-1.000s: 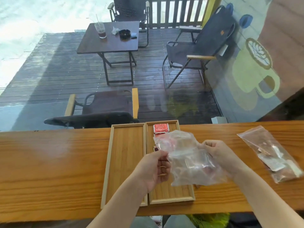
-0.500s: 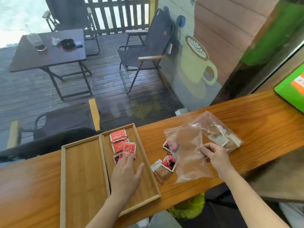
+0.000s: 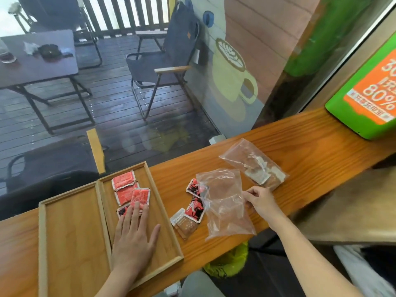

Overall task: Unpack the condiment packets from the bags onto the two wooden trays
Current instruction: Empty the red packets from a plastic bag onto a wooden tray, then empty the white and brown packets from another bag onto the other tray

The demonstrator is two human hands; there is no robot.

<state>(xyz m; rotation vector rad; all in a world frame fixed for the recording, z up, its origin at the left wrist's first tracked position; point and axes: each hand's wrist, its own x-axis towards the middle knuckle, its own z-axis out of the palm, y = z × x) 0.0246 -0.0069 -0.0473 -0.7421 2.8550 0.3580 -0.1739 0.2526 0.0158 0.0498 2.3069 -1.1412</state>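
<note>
Since a moment ago the near bag [image 3: 225,202] has left the air and lies slack at center-right of the counter [image 3: 310,151], 3 or so packets [image 3: 194,207] spilled beside it — these remain to be trayed. The left hand [image 3: 134,239] lies flat in the right tray [image 3: 169,239], fingers spread onto the red packets [image 3: 130,189]. The right hand [image 3: 260,200] pinches the bag's edge. The left tray [image 3: 70,232] is bare; the second bag [image 3: 255,166] looks full.
</note>
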